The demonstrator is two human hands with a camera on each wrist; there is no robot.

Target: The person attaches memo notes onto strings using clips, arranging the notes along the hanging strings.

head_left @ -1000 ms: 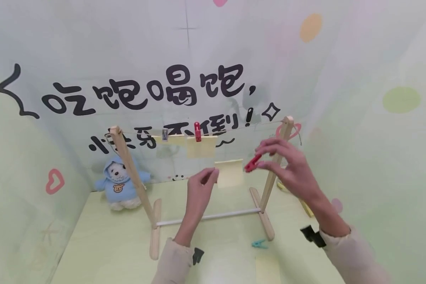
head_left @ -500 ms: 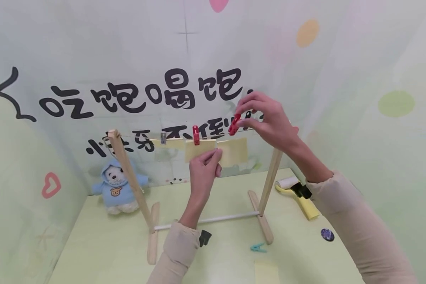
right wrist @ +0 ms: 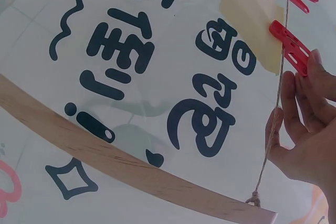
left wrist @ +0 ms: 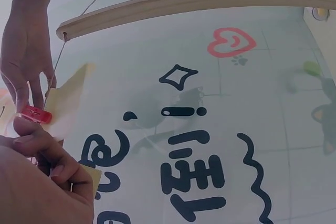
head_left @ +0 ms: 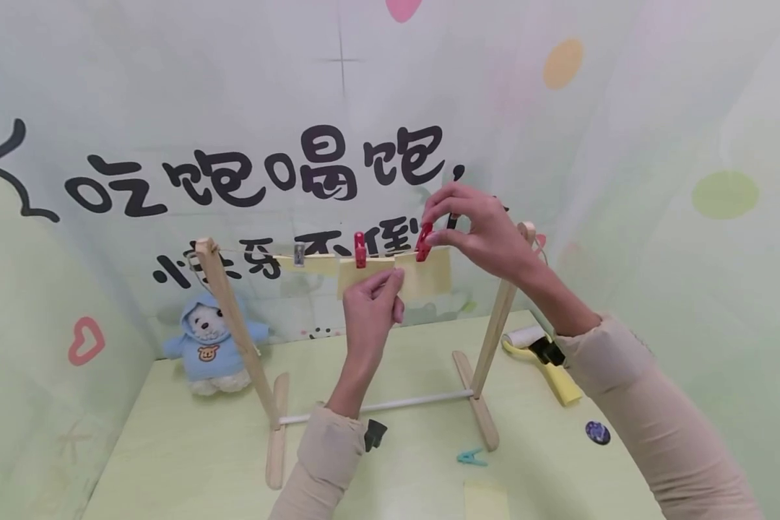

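My left hand (head_left: 369, 310) pinches the left edge of a yellow paper (head_left: 427, 278) between thumb and finger, holding it up at the string. In my right hand (head_left: 487, 231) is a red clothespin (head_left: 424, 243), pinched by its handles, with its other end at the paper's top edge. The right wrist view shows that red clothespin (right wrist: 292, 48) over the string (right wrist: 278, 93) and the paper (right wrist: 254, 22). Another red clothespin (head_left: 360, 250) and a grey one (head_left: 299, 253) hold two yellow papers on the string to the left.
The wooden frame (head_left: 237, 325) has a white crossbar (head_left: 422, 399). A plush toy (head_left: 211, 347) sits at the back left. On the table lie a blue clothespin (head_left: 471, 457), a yellow sheet (head_left: 485, 500), a yellow-handled roller (head_left: 562, 383) and a dark round object (head_left: 598, 432).
Both hands have risen to the string, the left with the paper, the right with the red clothespin. Over the last half second the clothespin has come down onto the paper's top edge.
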